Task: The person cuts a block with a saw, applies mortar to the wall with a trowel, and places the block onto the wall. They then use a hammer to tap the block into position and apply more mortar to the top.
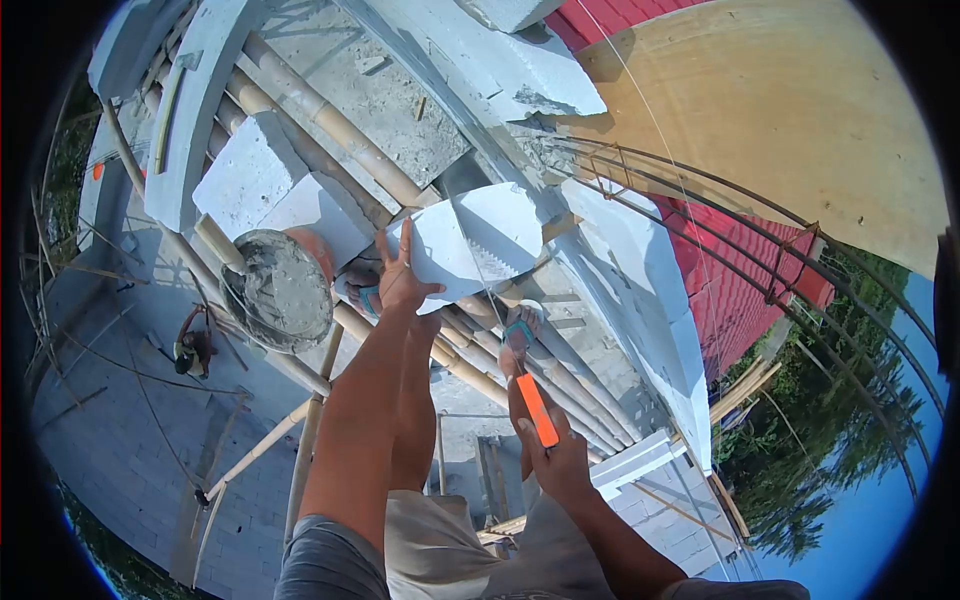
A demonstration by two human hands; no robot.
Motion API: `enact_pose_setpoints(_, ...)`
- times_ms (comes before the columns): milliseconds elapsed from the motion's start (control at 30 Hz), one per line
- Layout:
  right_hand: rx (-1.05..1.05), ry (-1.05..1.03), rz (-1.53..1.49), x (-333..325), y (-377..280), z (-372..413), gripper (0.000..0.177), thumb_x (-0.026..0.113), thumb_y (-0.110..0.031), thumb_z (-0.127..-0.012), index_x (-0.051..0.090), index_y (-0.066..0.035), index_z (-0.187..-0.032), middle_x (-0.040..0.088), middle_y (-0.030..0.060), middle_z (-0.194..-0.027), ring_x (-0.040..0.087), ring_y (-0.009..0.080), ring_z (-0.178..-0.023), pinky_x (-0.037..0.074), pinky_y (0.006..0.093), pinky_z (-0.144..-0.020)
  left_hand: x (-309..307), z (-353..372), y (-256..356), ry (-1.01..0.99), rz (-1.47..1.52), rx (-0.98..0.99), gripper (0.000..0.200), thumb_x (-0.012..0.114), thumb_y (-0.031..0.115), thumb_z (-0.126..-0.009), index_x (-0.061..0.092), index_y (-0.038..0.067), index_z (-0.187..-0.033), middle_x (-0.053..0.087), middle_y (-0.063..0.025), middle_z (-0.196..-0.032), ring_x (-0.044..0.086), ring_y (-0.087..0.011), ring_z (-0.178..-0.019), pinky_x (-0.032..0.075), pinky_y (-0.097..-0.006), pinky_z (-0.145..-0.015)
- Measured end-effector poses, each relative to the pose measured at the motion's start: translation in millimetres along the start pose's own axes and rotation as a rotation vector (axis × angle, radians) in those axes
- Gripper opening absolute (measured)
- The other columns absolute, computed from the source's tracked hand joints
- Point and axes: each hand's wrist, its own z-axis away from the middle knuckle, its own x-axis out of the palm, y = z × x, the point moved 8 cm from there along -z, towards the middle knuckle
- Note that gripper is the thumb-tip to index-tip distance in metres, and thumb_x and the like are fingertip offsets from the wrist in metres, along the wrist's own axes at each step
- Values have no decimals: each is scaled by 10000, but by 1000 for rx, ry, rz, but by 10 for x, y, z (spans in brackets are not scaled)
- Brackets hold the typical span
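My right hand (562, 462) is wrapped round the orange handle of a hand saw (537, 408). Its thin blade runs up and away from me across a white lightweight block (437, 250), and a toothed shadow falls on the block's face to the right of it. On the block's left end, my left hand (403, 284) presses with its fingers spread. The block lies across bamboo poles, close to my sandalled feet (520, 325). Left of that hand stands a round tub of grey mortar (280, 292), a wooden handle sticking out over its rim.
Two more white blocks (252, 172) sit behind the tub. A hammer-like tool (172, 110) lies on a concrete beam. Bamboo poles (335, 118) form the platform, with a drop at the left; far below is another person (194, 348). Rebar (730, 262) juts out at right.
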Motion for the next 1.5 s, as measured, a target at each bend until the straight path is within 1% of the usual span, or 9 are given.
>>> enact_pose_setpoints(100,312,-171,38,414,152,-743,397,606,-342,-962,575,24,-1114,679,265,-853,700,406,-882,532,437,-721,19,20,-49,68,-58,53,1469,949,129,-458,20,435,-1553,-69,-160,-1621,527,-366,-1289,529,-403,-1007)
enact_pose_setpoints(233,55,-1,151,554,-305,-1940,406,598,-337,-958,575,60,-1039,645,334,-810,650,477,-886,521,509,-747,-20,-4,36,19,-26,23,1457,950,132,-465,30,436,-1553,-45,-193,-1618,544,-361,-1270,549,-403,-973)
enact_pose_setpoints(433,287,-126,-82,-61,-58,7,402,618,-312,-957,553,40,-1140,679,270,-880,690,430,-835,531,435,-716,98,61,-85,16,-3,24,1457,953,112,-441,69,463,-1544,-8,-157,-1623,573,-369,-1233,538,-389,-992)
enact_pose_setpoints(700,139,18,109,589,-139,-1814,419,603,-320,-954,579,79,-1077,651,305,-828,642,484,-845,503,518,-758,-1,-86,4,-5,-10,16,1453,951,153,-451,49,433,-1555,-53,-190,-1616,530,-378,-1281,524,-411,-1006)
enact_pose_setpoints(833,389,-202,14,327,-52,-721,437,616,-316,-958,545,63,-1163,666,290,-825,665,460,-835,530,474,-722,76,-55,-90,-5,-18,69,1469,959,188,-448,27,412,-1561,-56,-196,-1609,476,-380,-1334,484,-414,-1065)
enact_pose_setpoints(967,192,-55,-88,0,47,269,318,631,-238,-960,558,12,-1142,675,209,-815,730,327,-789,527,354,-650,86,15,-55,-44,-27,42,1460,963,180,-409,88,400,-1558,0,-172,-1588,422,-382,-1372,473,-418,-1081)
enact_pose_setpoints(1233,235,-123,138,577,-25,-1699,457,596,-373,-942,606,56,-1098,659,325,-982,625,501,-975,477,544,-842,52,15,-30,11,10,75,1490,964,119,-390,89,452,-1548,29,-162,-1613,493,-349,-1322,519,-404,-1025)
enact_pose_setpoints(1367,56,142,-159,428,153,-627,409,613,-306,-963,580,54,-1155,674,246,-808,685,381,-736,510,433,-667,112,5,131,-14,-142,170,1360,946,113,-456,184,511,-1510,114,-75,-1624,542,-336,-1267,515,-418,-1026)
enact_pose_setpoints(1500,370,49,-188,431,354,-484,393,632,-291,-965,577,37,-1175,610,153,-649,599,209,-566,455,357,-561,286,3,371,-140,-283,147,1391,954,82,-426,195,543,-1497,100,-27,-1644,570,-379,-1196,525,-438,-960)
